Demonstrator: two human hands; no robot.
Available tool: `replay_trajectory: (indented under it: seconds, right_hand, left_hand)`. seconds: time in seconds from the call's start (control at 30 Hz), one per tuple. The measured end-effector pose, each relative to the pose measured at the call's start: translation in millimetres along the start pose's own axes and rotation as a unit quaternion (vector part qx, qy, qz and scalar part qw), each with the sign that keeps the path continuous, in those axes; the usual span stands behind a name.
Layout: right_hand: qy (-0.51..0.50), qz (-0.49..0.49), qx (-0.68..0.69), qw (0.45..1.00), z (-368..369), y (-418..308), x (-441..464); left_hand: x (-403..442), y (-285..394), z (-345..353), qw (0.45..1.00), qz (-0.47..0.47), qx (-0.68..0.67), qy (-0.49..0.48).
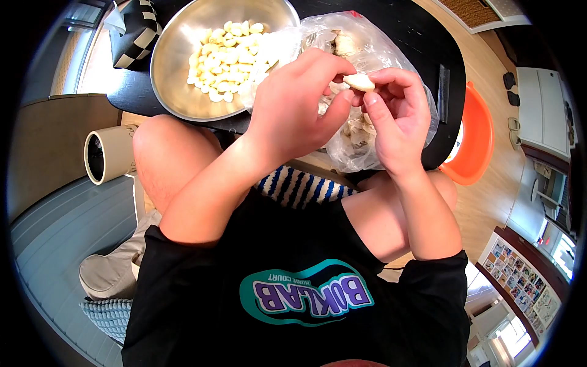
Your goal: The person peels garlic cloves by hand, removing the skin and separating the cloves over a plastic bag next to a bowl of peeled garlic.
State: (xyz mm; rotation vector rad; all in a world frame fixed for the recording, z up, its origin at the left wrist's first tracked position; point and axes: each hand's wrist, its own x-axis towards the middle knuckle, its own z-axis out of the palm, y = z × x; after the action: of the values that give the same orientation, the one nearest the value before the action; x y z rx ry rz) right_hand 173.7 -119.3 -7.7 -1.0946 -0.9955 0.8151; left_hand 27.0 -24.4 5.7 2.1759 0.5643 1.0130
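A pale garlic clove [359, 82] is pinched between my two hands, above a clear plastic bag. My left hand [301, 101] has thumb and fingertips at the clove's left end. At its right end, my right hand [398, 107] grips it with thumb and forefinger. The plastic bag [391, 55] lies on the table under both hands and holds garlic bulbs [347, 44] and loose papery skins. To the left of the bag, a steel bowl [174, 67] contains a heap of peeled garlic cloves [226, 61].
Bowl and bag rest on a black table [422, 30]. A checkered tissue box [136, 37] stands at the far left. An orange basin [480, 134] is on the floor at the right, and a beige cylinder [113, 153] stands by my left knee.
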Motion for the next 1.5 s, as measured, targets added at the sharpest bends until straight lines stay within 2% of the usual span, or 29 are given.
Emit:
replay_trajectory:
  seconds: [0.23,0.4,0.53,0.7,1.03,1.23,1.3,1.33,1.4,1.5]
  right_hand:
    - [-0.004,0.004,0.017,1.0,1,-3,0]
    - [-0.012,0.013,0.005,1.0,-1,-3,-1]
    - [-0.028,0.03,0.01,0.999,-2,-5,-2]
    - [0.003,0.067,0.041,0.997,3,-4,-1]
    - [-0.027,0.108,0.09,0.99,-1,-2,1]
    - [0.008,0.068,-0.064,0.996,4,3,-6]
    - [0.041,-0.009,-0.188,0.981,7,4,-7]
    - [0.042,-0.009,-0.188,0.981,8,4,-7]
    - [0.036,-0.078,-0.262,0.961,8,3,-5]
    - [0.028,-0.13,-0.286,0.949,8,2,-4]
  left_hand:
    - [-4,-7,2,0.998,0.028,0.054,-0.021]
    - [-2,-8,3,0.993,0.067,0.096,0.003]
    - [-4,-8,4,0.994,0.063,0.093,-0.009]
    - [-7,-7,10,0.998,0.033,0.059,0.004]
    - [-6,-4,6,0.997,0.046,0.068,-0.002]
    - [-10,1,7,0.996,-0.004,0.08,-0.031]
    - [-12,0,8,0.997,-0.03,0.066,-0.037]
    - [-13,-1,9,0.997,-0.03,0.066,-0.037]
    - [-15,-3,10,0.998,-0.045,0.03,-0.035]
    - [-15,-2,10,0.997,-0.063,-0.01,-0.034]
